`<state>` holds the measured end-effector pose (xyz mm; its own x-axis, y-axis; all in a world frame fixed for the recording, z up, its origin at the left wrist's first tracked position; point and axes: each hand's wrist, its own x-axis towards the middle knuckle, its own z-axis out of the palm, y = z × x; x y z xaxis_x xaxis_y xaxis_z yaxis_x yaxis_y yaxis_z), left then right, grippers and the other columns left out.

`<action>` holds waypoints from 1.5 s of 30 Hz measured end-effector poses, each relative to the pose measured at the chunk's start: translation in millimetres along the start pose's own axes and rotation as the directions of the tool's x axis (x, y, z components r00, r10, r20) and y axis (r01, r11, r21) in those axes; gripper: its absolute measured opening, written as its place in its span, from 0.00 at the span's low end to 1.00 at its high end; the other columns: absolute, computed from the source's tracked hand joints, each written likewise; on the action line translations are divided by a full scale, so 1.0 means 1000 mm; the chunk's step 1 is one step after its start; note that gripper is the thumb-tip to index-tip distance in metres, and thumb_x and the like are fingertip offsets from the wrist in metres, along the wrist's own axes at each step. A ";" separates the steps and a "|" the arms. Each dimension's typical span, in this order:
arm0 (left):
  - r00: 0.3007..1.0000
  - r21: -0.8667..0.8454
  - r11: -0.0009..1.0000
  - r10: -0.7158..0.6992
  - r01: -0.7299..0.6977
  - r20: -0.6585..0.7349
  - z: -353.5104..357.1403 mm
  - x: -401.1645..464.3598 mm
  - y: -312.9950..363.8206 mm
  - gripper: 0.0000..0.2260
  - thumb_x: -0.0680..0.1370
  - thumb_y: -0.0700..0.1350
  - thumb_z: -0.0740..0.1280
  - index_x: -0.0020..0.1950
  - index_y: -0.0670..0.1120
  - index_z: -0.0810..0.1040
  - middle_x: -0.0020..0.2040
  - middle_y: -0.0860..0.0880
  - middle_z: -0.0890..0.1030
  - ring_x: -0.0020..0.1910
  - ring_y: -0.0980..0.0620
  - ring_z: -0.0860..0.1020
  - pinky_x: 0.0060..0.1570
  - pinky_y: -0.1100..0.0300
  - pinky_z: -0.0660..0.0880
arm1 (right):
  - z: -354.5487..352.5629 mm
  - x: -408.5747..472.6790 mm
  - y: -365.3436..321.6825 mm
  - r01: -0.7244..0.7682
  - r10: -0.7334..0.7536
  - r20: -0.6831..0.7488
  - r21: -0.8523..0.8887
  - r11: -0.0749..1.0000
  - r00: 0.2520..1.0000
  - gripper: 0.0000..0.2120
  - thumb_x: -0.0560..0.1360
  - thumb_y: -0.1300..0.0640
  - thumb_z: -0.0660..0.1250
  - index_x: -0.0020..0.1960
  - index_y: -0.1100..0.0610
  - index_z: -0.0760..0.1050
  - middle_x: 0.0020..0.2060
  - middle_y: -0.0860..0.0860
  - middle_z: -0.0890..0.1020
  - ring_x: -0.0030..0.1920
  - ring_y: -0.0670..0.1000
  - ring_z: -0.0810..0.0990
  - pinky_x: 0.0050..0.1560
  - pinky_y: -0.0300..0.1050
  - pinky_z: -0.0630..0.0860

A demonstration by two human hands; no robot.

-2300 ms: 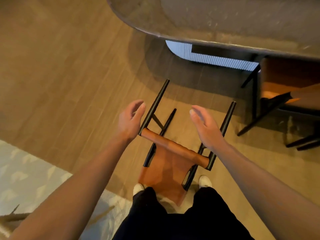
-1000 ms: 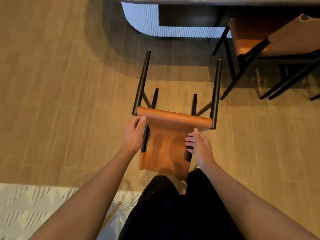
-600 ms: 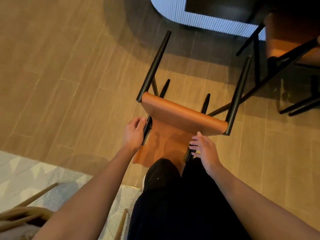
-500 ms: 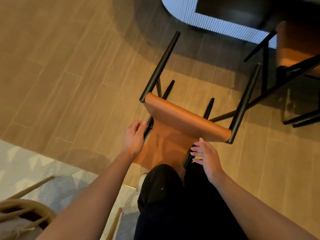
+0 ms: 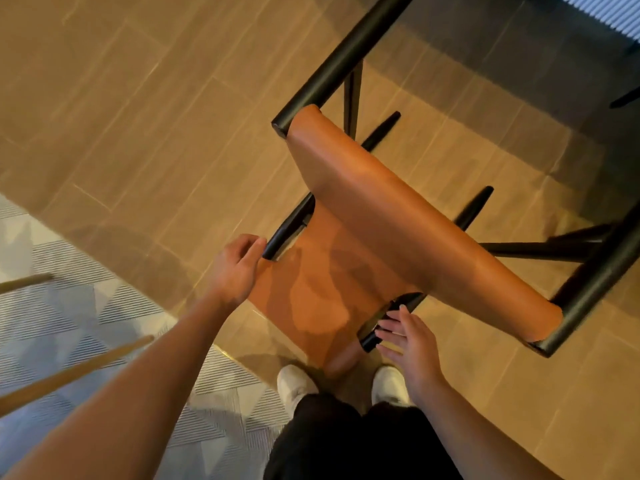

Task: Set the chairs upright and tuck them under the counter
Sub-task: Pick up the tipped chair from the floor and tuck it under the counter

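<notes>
Since half a second ago the chair (image 5: 398, 216) has swung up nearer the camera and fills more of the view, while both hands have slipped toward the ends of the two lower posts.

Left of the left hand (image 5: 235, 268) lie a patterned rug (image 5: 62, 306) and two pale wooden rods (image 5: 69, 372) of something I cannot identify. That hand's grip is loosely curled, fingertips touching the end of the left post (image 5: 291, 226), not wrapped round it. Between the two hands hangs the tan leather panel, and above them the chair's rolled leather band runs across between two thick black rails. The chair is tilted, apparently mid-lift, over the wooden floor (image 5: 138, 116) just ahead of the person's white shoes. The right hand (image 5: 412, 344) has an open grip, fingers spread and brushing the right post (image 5: 388, 320). Beyond it, upper right, a dark shadow and a ribbed pale base (image 5: 609, 15) suggest the surface is close, though its top is out of view.

I judge the frame stiff and moderately heavy, its lacquered posts a little slick; the leather is soft and will sag, so hold the posts or rails rather than the sling. A full wrap with both hands looks wise before turning it.

Count: one chair clearly visible, two hands, four legs showing, two rods.
</notes>
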<state>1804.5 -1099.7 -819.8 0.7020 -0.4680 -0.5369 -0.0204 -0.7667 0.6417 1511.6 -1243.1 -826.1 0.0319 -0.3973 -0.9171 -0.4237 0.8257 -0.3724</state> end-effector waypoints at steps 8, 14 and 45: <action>0.993 -0.069 0.990 -0.122 0.122 0.008 0.048 0.076 -0.114 0.12 0.81 0.60 0.60 0.53 0.57 0.79 0.53 0.51 0.83 0.54 0.48 0.80 0.58 0.50 0.75 | -0.003 0.105 0.071 -0.177 0.177 -0.022 -0.028 0.984 0.984 0.20 0.84 0.48 0.63 0.66 0.64 0.75 0.61 0.64 0.80 0.60 0.65 0.80 0.61 0.65 0.76; 0.982 -0.096 0.977 -0.189 0.190 0.016 0.078 0.103 -0.204 0.13 0.82 0.61 0.59 0.50 0.57 0.80 0.48 0.57 0.82 0.48 0.54 0.79 0.46 0.55 0.75 | 0.012 0.163 0.143 -0.287 0.286 -0.032 -0.020 0.958 0.958 0.23 0.84 0.50 0.64 0.72 0.62 0.69 0.64 0.63 0.78 0.61 0.64 0.78 0.68 0.63 0.73; 0.875 -0.164 0.873 -0.414 0.459 0.250 0.077 0.162 -0.229 0.20 0.86 0.56 0.55 0.67 0.44 0.77 0.63 0.45 0.76 0.60 0.47 0.73 0.56 0.54 0.66 | -0.004 0.219 0.213 -0.354 0.354 0.024 0.004 0.935 0.935 0.19 0.72 0.57 0.76 0.62 0.54 0.80 0.58 0.56 0.85 0.61 0.59 0.79 0.64 0.66 0.74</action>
<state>1868.1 -1033.6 -1095.3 0.4449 -0.2025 -0.8724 0.4217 -0.8120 0.4036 1424.7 -1155.7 -1106.2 -0.0985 -0.0693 -0.9927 -0.4037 0.9146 -0.0238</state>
